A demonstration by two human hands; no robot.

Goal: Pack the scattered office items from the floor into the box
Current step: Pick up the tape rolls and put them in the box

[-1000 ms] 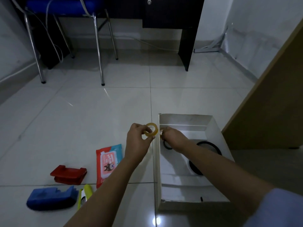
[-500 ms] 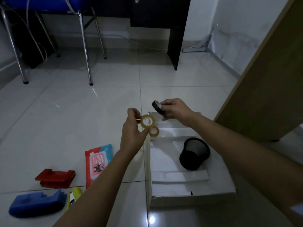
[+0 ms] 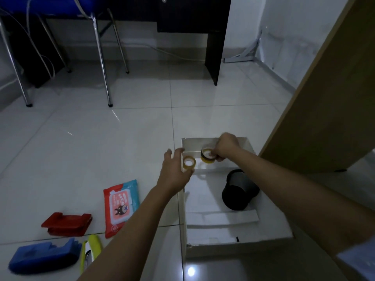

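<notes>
A dim office or study room with a glossy white tiled floor [image 3: 85, 151]. A black desk [image 3: 194, 15] stands against the far wall, and left of it a blue chair [image 3: 60, 9] on chrome legs, cables trailing nearby.

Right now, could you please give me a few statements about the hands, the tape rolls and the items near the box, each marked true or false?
1. The right hand holds a tape stack over the box. True.
2. The black cup lies on the floor outside the box. False: it lies inside the box.
3. The wipes pack is already packed. False: it lies on the floor, left of the box.
4. The left hand is beside a clear tape roll. True.
</notes>
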